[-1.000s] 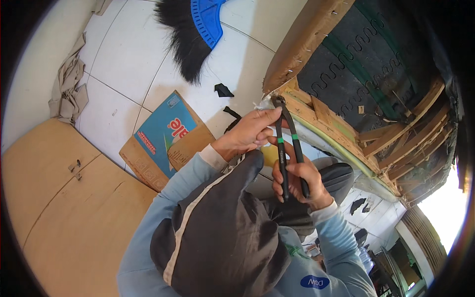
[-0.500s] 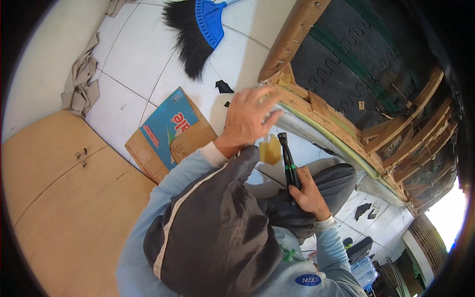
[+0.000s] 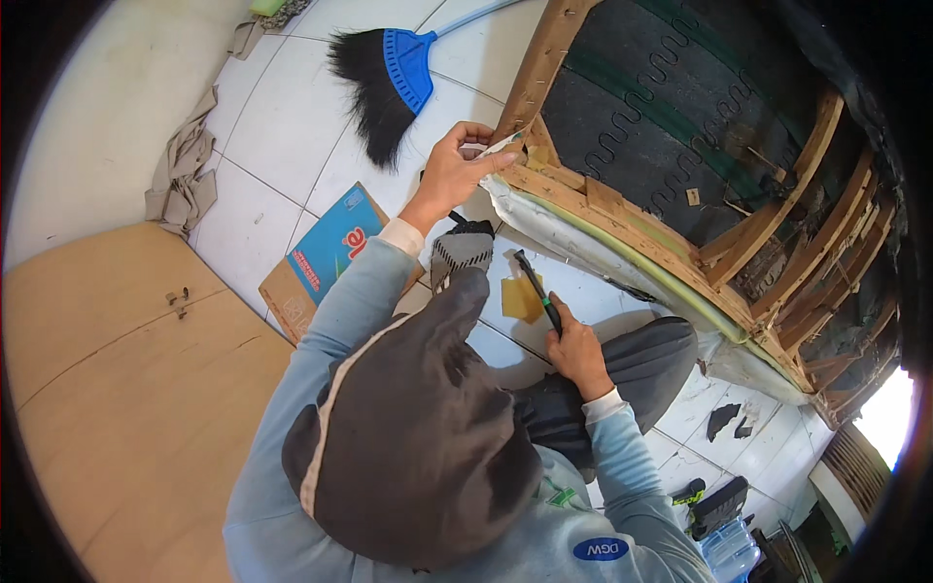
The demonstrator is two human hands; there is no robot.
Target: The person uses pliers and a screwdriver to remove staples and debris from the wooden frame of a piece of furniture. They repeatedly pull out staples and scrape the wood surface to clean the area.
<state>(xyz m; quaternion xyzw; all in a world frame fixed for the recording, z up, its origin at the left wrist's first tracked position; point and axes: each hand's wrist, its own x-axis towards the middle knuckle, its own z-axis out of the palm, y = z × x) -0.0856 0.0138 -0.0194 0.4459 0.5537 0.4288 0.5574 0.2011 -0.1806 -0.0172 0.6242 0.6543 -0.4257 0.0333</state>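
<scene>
In the head view, the left hand (image 3: 452,180) pinches the edge of the pale cloth (image 3: 517,211) at the corner of the wooden frame (image 3: 559,197), so it is the nearer hand to this corner. Well apart from the frame, the right hand (image 3: 580,358) is closed around the black pliers (image 3: 537,283), whose long axis points roughly toward the same corner of the frame.

One pincer tool (image 3: 540,291), one broom (image 3: 408,70), one frame (image 3: 641,243).
</scene>
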